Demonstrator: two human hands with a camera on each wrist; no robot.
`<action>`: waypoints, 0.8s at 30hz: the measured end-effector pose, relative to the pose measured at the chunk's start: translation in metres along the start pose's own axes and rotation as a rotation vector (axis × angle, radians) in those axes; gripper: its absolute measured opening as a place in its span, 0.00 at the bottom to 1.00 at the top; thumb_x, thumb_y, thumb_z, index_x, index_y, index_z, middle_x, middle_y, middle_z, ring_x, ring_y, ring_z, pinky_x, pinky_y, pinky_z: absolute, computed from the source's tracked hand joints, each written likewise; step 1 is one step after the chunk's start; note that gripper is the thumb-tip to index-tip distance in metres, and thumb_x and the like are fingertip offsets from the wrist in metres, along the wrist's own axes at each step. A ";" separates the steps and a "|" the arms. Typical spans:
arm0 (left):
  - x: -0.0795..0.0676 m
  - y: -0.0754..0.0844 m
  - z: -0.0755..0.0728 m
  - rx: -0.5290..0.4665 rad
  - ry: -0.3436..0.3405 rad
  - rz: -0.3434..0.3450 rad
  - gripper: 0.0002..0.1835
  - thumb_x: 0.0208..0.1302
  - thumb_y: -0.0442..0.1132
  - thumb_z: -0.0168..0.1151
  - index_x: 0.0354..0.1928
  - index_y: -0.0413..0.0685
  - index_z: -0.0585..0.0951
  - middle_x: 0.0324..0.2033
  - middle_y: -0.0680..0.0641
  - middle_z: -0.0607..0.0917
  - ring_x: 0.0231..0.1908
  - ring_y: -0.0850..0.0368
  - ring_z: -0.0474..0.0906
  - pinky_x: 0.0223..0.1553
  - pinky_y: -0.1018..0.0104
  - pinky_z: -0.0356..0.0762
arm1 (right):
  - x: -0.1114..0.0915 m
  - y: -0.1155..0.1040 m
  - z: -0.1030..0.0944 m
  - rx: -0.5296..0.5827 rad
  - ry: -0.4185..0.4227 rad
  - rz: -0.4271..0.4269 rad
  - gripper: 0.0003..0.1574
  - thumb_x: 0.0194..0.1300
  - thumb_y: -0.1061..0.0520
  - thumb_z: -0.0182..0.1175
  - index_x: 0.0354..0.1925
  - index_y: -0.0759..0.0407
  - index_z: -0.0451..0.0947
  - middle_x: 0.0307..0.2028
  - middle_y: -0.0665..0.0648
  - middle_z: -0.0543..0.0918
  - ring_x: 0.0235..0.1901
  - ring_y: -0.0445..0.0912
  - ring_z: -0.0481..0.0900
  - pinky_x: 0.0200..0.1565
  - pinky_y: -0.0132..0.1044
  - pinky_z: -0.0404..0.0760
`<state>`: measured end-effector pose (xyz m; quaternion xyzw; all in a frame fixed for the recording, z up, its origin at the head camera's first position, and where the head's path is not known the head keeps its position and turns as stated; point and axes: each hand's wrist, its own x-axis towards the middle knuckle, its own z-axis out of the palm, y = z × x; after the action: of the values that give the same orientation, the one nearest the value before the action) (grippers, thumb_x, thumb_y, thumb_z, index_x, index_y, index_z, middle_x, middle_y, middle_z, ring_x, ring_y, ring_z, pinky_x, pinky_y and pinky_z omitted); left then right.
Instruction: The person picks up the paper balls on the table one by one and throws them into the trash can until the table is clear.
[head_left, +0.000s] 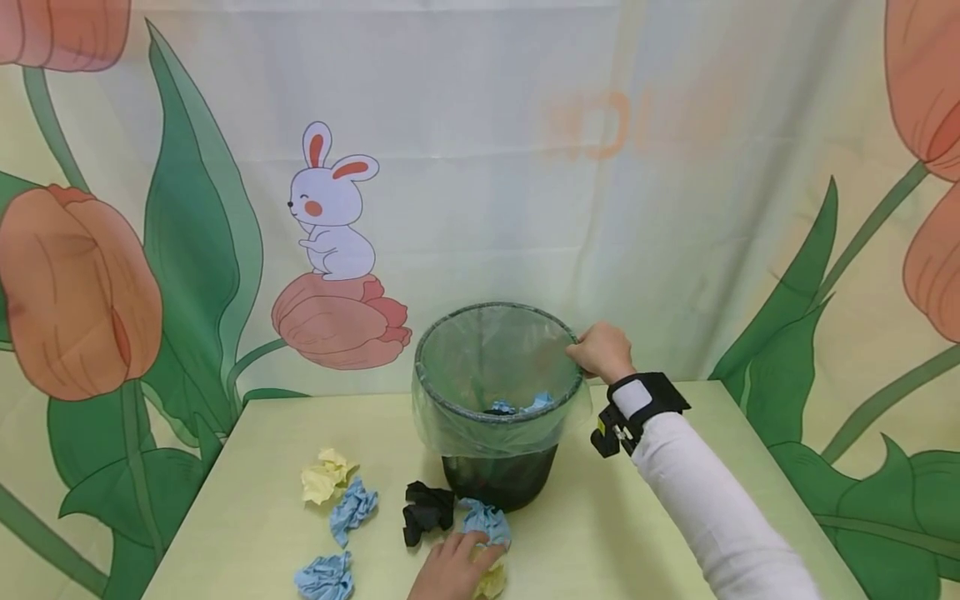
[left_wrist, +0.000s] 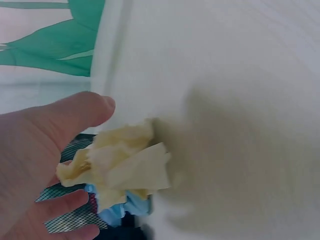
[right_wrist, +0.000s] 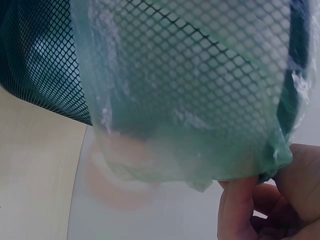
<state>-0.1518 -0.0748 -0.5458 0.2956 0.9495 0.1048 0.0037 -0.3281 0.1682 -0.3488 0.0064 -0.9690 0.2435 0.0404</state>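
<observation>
A black mesh trash can (head_left: 501, 479) lined with a translucent green plastic bag (right_wrist: 200, 130) stands on the table. My right hand (head_left: 604, 352) grips its rim at the right side, pinching the bag's edge there. My left hand (head_left: 453, 569) is low in front of the can, over a yellow crumpled paper ball (left_wrist: 120, 162). In the left wrist view the thumb stands apart from the paper and the fingers are spread at its other side. A blue crumpled paper ball (head_left: 487, 522) lies just past the fingertips, against the can's base.
Left of the can lie a black paper ball (head_left: 427, 510), a yellow paper ball (head_left: 327, 477) and two blue ones, one nearer the front (head_left: 327, 577). Blue paper (head_left: 538, 403) shows inside the can. Behind the table (head_left: 645, 517) hangs a curtain printed with tulips and a rabbit.
</observation>
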 end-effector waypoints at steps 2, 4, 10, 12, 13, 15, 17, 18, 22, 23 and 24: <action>0.000 0.001 0.005 -0.003 -0.012 -0.019 0.36 0.51 0.75 0.46 0.56 0.63 0.73 0.48 0.52 0.72 0.43 0.53 0.70 0.35 0.55 0.75 | 0.000 0.000 0.000 0.000 -0.003 0.001 0.29 0.55 0.59 0.53 0.04 0.50 0.53 0.05 0.45 0.55 0.08 0.39 0.73 0.10 0.25 0.58; -0.001 0.002 0.009 -0.013 -0.018 -0.034 0.37 0.50 0.77 0.44 0.54 0.63 0.74 0.46 0.53 0.72 0.41 0.55 0.69 0.32 0.57 0.73 | -0.001 -0.001 0.000 -0.005 -0.004 0.003 0.29 0.55 0.58 0.53 0.04 0.50 0.53 0.05 0.45 0.55 0.08 0.39 0.72 0.10 0.25 0.58; 0.000 0.003 0.015 -0.025 -0.043 -0.056 0.34 0.52 0.75 0.45 0.51 0.61 0.77 0.43 0.55 0.70 0.39 0.57 0.68 0.29 0.59 0.71 | 0.000 -0.001 0.001 -0.007 -0.008 0.011 0.29 0.56 0.59 0.53 0.05 0.50 0.53 0.05 0.45 0.55 0.09 0.39 0.72 0.10 0.25 0.58; 0.002 0.003 0.016 -0.018 -0.052 -0.063 0.32 0.52 0.73 0.48 0.50 0.60 0.76 0.42 0.55 0.69 0.38 0.58 0.67 0.27 0.61 0.70 | 0.000 -0.001 0.000 -0.009 -0.004 0.009 0.29 0.56 0.59 0.53 0.04 0.50 0.53 0.05 0.45 0.56 0.09 0.39 0.72 0.10 0.25 0.58; 0.002 0.003 0.017 -0.017 -0.055 -0.067 0.31 0.52 0.71 0.50 0.49 0.60 0.76 0.41 0.55 0.69 0.37 0.58 0.67 0.26 0.62 0.70 | 0.000 -0.001 0.000 -0.008 -0.002 0.008 0.29 0.56 0.59 0.53 0.04 0.50 0.53 0.05 0.45 0.56 0.08 0.39 0.72 0.10 0.25 0.58; 0.004 0.003 0.018 -0.024 -0.067 -0.082 0.30 0.51 0.70 0.53 0.48 0.59 0.76 0.40 0.55 0.68 0.36 0.58 0.66 0.24 0.64 0.68 | 0.000 -0.001 -0.001 -0.005 0.000 0.007 0.29 0.56 0.59 0.53 0.04 0.50 0.53 0.05 0.45 0.56 0.08 0.39 0.71 0.10 0.25 0.59; 0.007 0.003 0.019 -0.039 -0.094 -0.095 0.29 0.50 0.68 0.56 0.48 0.59 0.76 0.39 0.55 0.67 0.36 0.58 0.66 0.22 0.64 0.67 | 0.000 -0.001 -0.001 0.004 0.002 0.008 0.29 0.55 0.59 0.53 0.04 0.50 0.53 0.05 0.45 0.56 0.08 0.40 0.72 0.10 0.25 0.59; 0.008 0.003 0.020 -0.046 -0.103 -0.100 0.29 0.49 0.67 0.58 0.48 0.58 0.76 0.39 0.55 0.67 0.36 0.57 0.66 0.22 0.64 0.67 | -0.001 -0.001 -0.001 0.008 0.001 0.011 0.29 0.55 0.59 0.53 0.04 0.50 0.53 0.05 0.45 0.55 0.09 0.40 0.73 0.10 0.25 0.60; 0.012 0.003 0.023 -0.081 -0.162 -0.116 0.30 0.49 0.69 0.58 0.49 0.60 0.76 0.39 0.54 0.66 0.35 0.56 0.65 0.19 0.63 0.67 | -0.001 -0.001 0.000 0.013 0.006 0.014 0.29 0.55 0.59 0.53 0.04 0.50 0.53 0.05 0.45 0.55 0.09 0.41 0.74 0.10 0.25 0.60; 0.012 0.003 0.024 -0.094 -0.180 -0.122 0.31 0.48 0.70 0.57 0.49 0.60 0.76 0.40 0.54 0.66 0.36 0.56 0.65 0.19 0.63 0.67 | -0.002 -0.001 0.000 0.014 0.007 0.013 0.29 0.55 0.59 0.53 0.04 0.50 0.53 0.05 0.45 0.55 0.09 0.41 0.74 0.10 0.25 0.60; 0.014 0.002 0.025 -0.106 -0.197 -0.130 0.32 0.48 0.71 0.56 0.49 0.61 0.76 0.40 0.54 0.66 0.36 0.56 0.65 0.19 0.62 0.68 | -0.002 -0.001 0.001 0.013 0.008 0.010 0.29 0.55 0.59 0.53 0.04 0.50 0.53 0.06 0.45 0.54 0.09 0.41 0.73 0.10 0.25 0.60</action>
<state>-0.1599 -0.0602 -0.5695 0.2419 0.9548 0.1249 0.1193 -0.3263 0.1668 -0.3488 0.0009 -0.9673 0.2499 0.0433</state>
